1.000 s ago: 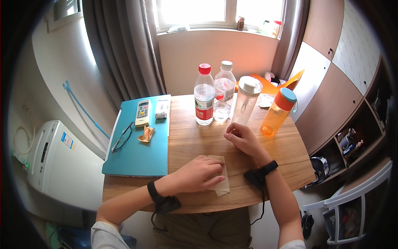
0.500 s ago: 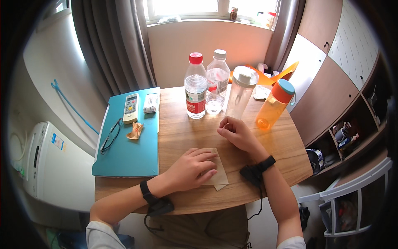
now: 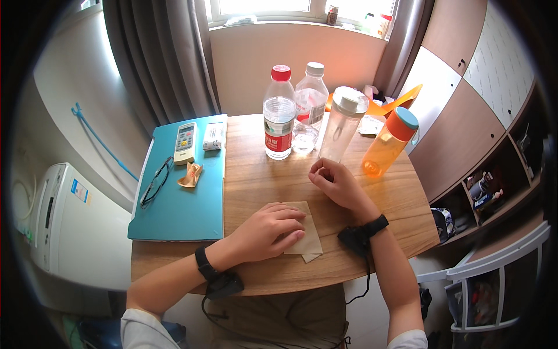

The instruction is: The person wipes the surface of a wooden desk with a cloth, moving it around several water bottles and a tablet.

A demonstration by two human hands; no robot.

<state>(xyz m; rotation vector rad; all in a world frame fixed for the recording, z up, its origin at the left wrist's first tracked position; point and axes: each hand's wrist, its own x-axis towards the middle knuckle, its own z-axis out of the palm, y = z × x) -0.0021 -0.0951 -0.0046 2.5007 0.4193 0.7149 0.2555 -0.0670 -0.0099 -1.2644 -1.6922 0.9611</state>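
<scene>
My left hand point(image 3: 268, 231) lies palm down with its fingers stretched out over a tan paper napkin point(image 3: 310, 237), covering the napkin's left part. My right hand point(image 3: 339, 184) rests on the table in a loose curl, its fingers folded in and nothing showing in them. Just behind it stands a clear water bottle with a pale lid point(image 3: 340, 131). To its right is an orange bottle with a blue-topped cap point(image 3: 388, 144). Farther back are a red-capped plastic bottle point(image 3: 279, 119) and a white-capped plastic bottle point(image 3: 308, 107).
On the wooden table point(image 3: 247, 183), a teal folder point(image 3: 200, 203) carries a remote control point(image 3: 185, 143), a small white pack point(image 3: 213, 136), eyeglasses point(image 3: 156, 185) and a crumpled orange-brown wrapper point(image 3: 190, 174). A white appliance point(image 3: 81, 227) stands left, a white chair point(image 3: 494, 267) right. Dark cords hang from wrist bands.
The view has tilted slightly, so the table items sit higher in it. Both hands keep about the same pose and place on the table.
</scene>
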